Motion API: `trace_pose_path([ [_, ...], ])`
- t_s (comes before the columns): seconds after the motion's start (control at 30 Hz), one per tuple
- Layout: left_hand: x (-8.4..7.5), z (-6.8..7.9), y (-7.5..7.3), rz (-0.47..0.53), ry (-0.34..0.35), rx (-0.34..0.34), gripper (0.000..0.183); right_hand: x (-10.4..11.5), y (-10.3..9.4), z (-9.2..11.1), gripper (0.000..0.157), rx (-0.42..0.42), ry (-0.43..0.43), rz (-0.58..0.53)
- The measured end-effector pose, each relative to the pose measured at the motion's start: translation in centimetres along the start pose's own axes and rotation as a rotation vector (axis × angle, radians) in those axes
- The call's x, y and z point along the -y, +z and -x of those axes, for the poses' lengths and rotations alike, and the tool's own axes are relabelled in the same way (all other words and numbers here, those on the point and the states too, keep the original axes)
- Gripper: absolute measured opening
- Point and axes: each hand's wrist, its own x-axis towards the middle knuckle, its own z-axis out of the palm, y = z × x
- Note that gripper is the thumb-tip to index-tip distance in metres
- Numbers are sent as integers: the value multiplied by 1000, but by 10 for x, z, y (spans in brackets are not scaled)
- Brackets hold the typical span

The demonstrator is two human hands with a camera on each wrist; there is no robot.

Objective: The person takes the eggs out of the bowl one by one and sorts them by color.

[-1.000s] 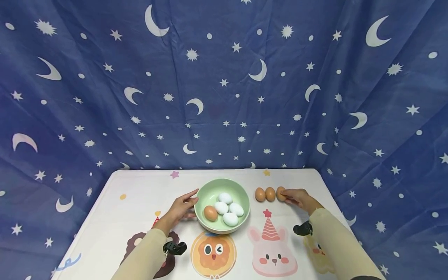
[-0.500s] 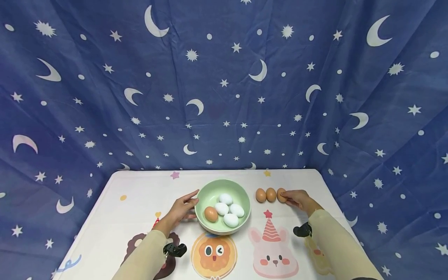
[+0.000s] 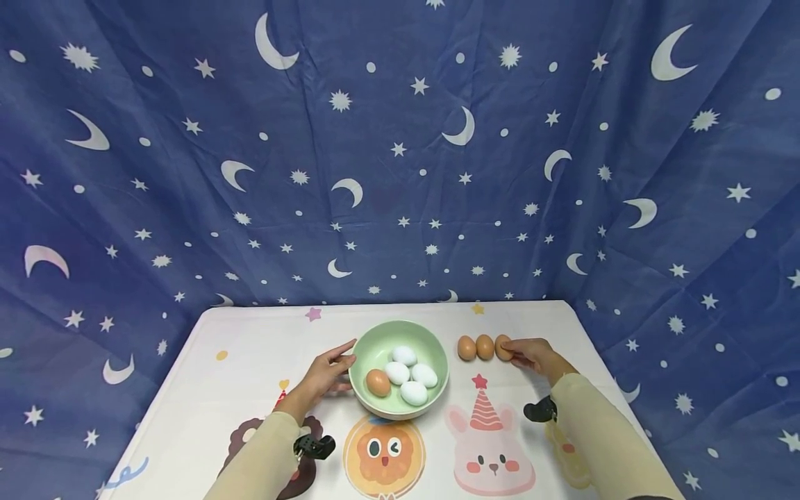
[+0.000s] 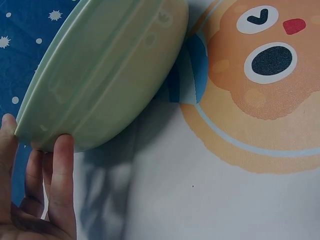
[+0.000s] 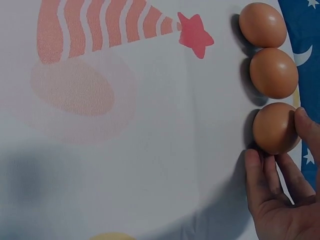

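A pale green bowl (image 3: pixel 398 326) stands on the table, holding several white eggs (image 3: pixel 414 393) and one brown egg (image 3: pixel 378 382). My left hand (image 3: pixel 323 373) holds the bowl from its left side, thumb at the rim and fingertips against the outer wall, as the left wrist view shows. Right of the bowl, three brown eggs stand in a row. At the row's right end, my right hand (image 3: pixel 534 355) grips the last brown egg (image 5: pixel 274 129) between thumb and fingers. Beside it are the middle egg (image 5: pixel 274 73) and the leftmost egg (image 5: pixel 263 25).
The white tablecloth (image 3: pixel 250 375) carries printed cartoon figures, among them a pink rabbit (image 3: pixel 494 455) and an orange face (image 3: pixel 384 455). Behind and beside the table hangs a blue curtain (image 3: pixel 400 187) with moons and stars. A black strap device sits on each wrist.
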Motion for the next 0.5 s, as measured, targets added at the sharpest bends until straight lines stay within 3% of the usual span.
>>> trace_pose_path([
  [0.27,2,2,-1,5,1,2,50,4,-3,2,52,-61,-71,90],
  [0.4,2,1,-2,13,4,4,50,20,3,17,48,-141,-203,138],
  [0.5,1,1,-2,14,5,6,50,35,17,33,43,-176,-292,100],
])
